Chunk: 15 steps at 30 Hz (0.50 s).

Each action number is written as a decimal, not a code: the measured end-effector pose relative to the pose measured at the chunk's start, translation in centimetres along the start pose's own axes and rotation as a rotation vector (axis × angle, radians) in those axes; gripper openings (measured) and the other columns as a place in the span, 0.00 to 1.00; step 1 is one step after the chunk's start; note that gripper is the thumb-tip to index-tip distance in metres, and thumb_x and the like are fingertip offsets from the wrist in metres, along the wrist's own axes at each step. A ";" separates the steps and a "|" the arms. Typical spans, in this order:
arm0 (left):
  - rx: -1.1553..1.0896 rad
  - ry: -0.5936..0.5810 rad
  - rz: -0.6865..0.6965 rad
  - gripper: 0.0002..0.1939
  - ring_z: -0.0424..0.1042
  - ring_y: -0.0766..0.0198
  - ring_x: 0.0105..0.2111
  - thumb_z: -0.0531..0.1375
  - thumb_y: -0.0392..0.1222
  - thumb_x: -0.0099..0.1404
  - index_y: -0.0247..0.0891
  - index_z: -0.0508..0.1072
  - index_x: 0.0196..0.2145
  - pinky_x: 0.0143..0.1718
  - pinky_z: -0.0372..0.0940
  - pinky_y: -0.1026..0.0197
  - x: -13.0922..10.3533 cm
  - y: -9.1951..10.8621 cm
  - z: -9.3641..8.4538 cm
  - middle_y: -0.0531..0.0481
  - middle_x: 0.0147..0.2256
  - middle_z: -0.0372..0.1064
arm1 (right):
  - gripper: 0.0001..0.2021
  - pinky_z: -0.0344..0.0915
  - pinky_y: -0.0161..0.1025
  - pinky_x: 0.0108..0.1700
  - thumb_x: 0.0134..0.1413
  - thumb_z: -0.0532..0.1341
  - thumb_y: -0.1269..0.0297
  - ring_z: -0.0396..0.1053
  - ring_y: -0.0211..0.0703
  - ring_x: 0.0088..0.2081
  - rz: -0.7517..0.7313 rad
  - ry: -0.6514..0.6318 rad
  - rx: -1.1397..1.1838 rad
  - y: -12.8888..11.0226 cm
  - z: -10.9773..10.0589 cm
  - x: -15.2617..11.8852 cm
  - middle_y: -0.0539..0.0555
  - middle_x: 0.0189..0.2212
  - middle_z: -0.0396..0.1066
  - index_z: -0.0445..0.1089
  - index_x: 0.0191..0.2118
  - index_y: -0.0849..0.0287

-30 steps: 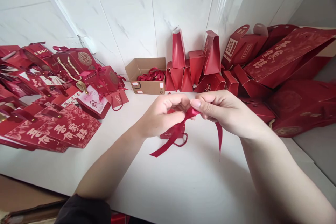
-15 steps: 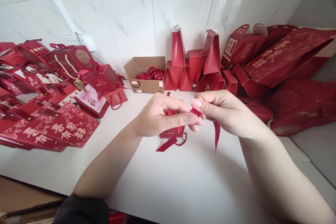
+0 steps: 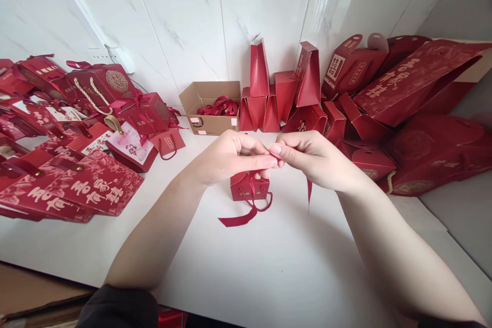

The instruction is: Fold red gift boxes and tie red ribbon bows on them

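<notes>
A red ribbon (image 3: 237, 219) is pinched between my two hands, which meet above the middle of the white table. My left hand (image 3: 238, 159) has its thumb and fingers closed on it, and my right hand (image 3: 307, 158) grips it with thumb against forefinger. One ribbon tail curls down onto the table; the other end (image 3: 309, 195) hangs below my right hand. Directly beneath my hands stands a small red gift box (image 3: 244, 187) with twisted cord handles. My fingers hide part of its top and the ribbon's middle.
An open cardboard box (image 3: 217, 125) holding red ribbons stands against the tiled wall. Red boxes (image 3: 261, 69) are stacked to its right, beside larger red gift bags (image 3: 415, 82). Many printed red gift bags (image 3: 103, 182) crowd the left of the white table (image 3: 246, 266).
Both hands have shifted slightly left and closed tighter together over the ribbon. The left ribbon tail has swung lower and lengthened, and more of the small gift box shows.
</notes>
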<state>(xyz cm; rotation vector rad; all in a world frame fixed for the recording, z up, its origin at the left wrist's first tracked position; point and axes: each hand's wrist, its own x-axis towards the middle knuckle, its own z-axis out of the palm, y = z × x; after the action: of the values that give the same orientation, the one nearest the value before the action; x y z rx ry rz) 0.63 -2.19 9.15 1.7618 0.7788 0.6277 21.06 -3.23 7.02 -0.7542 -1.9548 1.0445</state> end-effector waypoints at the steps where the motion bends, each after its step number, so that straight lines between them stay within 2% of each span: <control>1: 0.033 0.004 -0.026 0.10 0.75 0.64 0.33 0.65 0.47 0.62 0.36 0.79 0.31 0.38 0.69 0.62 0.0 0.0 -0.3 0.49 0.28 0.76 | 0.21 0.54 0.35 0.29 0.62 0.58 0.49 0.57 0.34 0.26 0.009 0.005 -0.033 0.3 0.0 0.1 0.48 0.24 0.63 0.66 0.25 0.60; 4: 0.123 0.008 -0.127 0.12 0.74 0.63 0.33 0.65 0.50 0.61 0.37 0.80 0.32 0.39 0.68 0.60 -0.1 0.1 -1.3 0.48 0.30 0.77 | 0.22 0.53 0.35 0.28 0.62 0.57 0.47 0.55 0.35 0.25 0.065 0.049 -0.168 0.9 0.0 0.4 0.48 0.23 0.61 0.66 0.25 0.60; 8: 0.207 -0.023 -0.216 0.13 0.73 0.63 0.31 0.66 0.51 0.59 0.37 0.79 0.29 0.36 0.67 0.61 -0.1 -0.1 -2.8 0.47 0.29 0.77 | 0.22 0.51 0.36 0.27 0.62 0.56 0.47 0.52 0.35 0.25 0.110 0.068 -0.263 1.1 -0.2 0.4 0.47 0.22 0.58 0.67 0.26 0.60; 11: 0.225 -0.068 -0.226 0.14 0.73 0.62 0.31 0.66 0.51 0.58 0.36 0.79 0.30 0.36 0.67 0.59 -0.2 -0.1 -3.1 0.47 0.28 0.76 | 0.22 0.51 0.36 0.27 0.62 0.56 0.46 0.51 0.35 0.24 0.108 0.074 -0.264 0.8 -0.3 0.2 0.47 0.21 0.57 0.68 0.27 0.60; 15: 0.215 -0.091 -0.170 0.14 0.74 0.61 0.35 0.64 0.51 0.60 0.36 0.79 0.33 0.40 0.67 0.58 -0.1 -0.1 -2.5 0.46 0.33 0.77 | 0.22 0.52 0.36 0.28 0.62 0.56 0.46 0.54 0.35 0.25 0.081 0.037 -0.241 0.2 0.0 0.0 0.48 0.23 0.61 0.68 0.26 0.60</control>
<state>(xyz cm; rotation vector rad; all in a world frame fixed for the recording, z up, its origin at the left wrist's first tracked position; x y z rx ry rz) -1.27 -0.72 9.80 1.8797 0.9487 0.3581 21.13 -3.16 6.88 -0.9846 -2.0555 0.8440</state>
